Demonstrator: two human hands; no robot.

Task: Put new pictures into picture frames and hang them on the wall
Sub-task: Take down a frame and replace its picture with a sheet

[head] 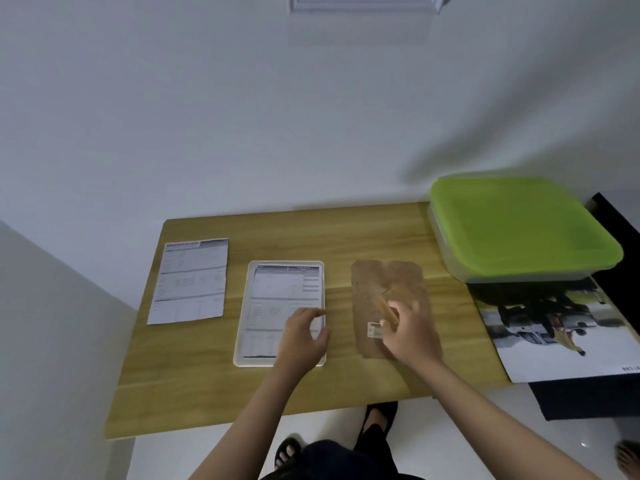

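A white wall point(207, 116) fills the upper part of the view, with the lower edge of a white framed object point(363, 3) hung at the top. Below it a wooden table point(346, 237) is seen. At its far right corner a clear storage box with a green lid point(519, 226) is set, partly over a large printed photo sheet point(561, 341) that overhangs the table's right edge. In the middle of the table a white picture frame point(244, 327) is laid flat, a printed sheet being held inside it. Just to its right, apart from it, the brown backing board point(384, 282) is laid, with a small white label point(374, 330) on it. A loose printed specification sheet point(190, 280) is laid to the left of the frame.

The left hand point(304, 337) is rested on the frame's lower right corner, fingers spread and loosely bent over the edge. The right hand point(408, 332) is placed on the backing board, its fingers curled; a thin tan strip, possibly the board's stand, appears to be pinched there, though blur leaves this uncertain.
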